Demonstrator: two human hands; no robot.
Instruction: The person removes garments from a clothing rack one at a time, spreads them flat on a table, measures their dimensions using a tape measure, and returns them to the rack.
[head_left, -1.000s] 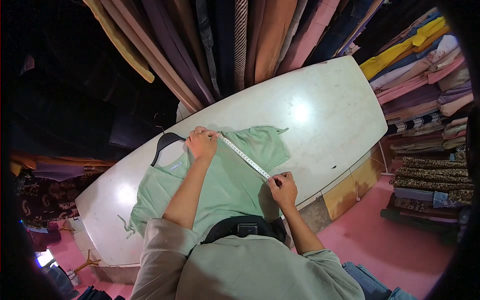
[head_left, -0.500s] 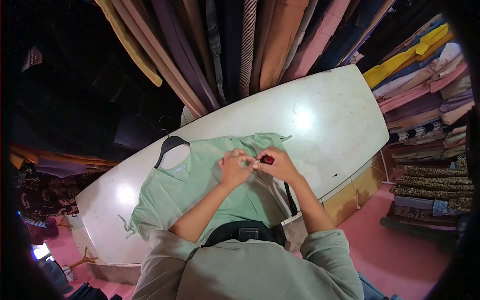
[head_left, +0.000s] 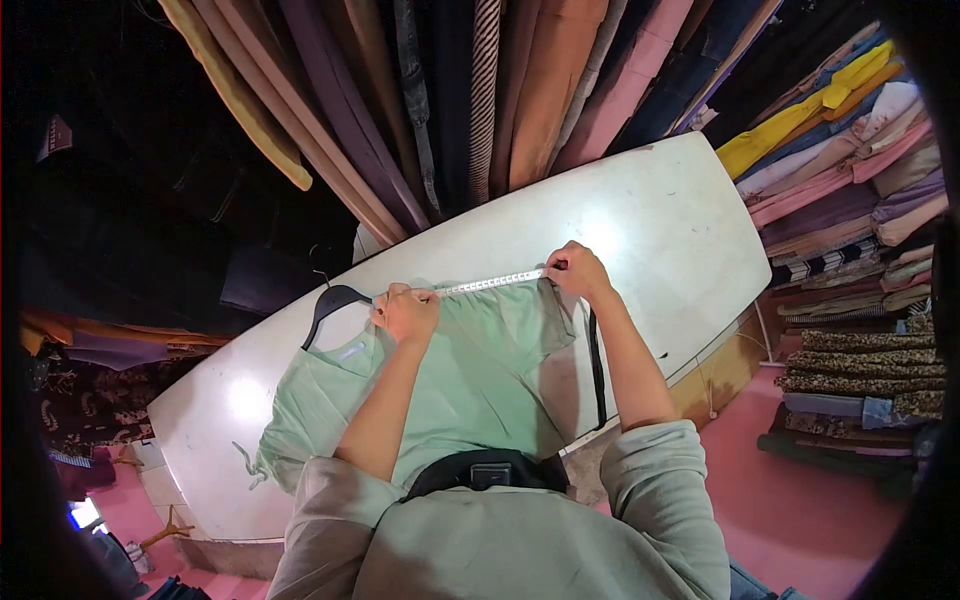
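Note:
A light green top (head_left: 470,350) lies spread on the white table, with a black hanger (head_left: 334,300) in its neck. My left hand (head_left: 408,314) is closed on one end of a white tape measure (head_left: 490,284), over the top near the hanger's right arm. The tape runs taut along the top's upper edge to my right hand (head_left: 578,272), whose fingers pinch it by the sleeve. The tape's case is mostly hidden in my right hand.
Under the top stands a white table (head_left: 660,210) with rounded sides. Hanging trousers (head_left: 555,90) line its far edge. Folded clothes (head_left: 850,360) are stacked at the right, and dark garments (head_left: 130,230) hang at the left. A black strip (head_left: 597,375) hangs by my right forearm.
My hands, together over the top before, have moved apart. My left went left towards the hanger, my right went up and right, and the tape is now stretched between them.

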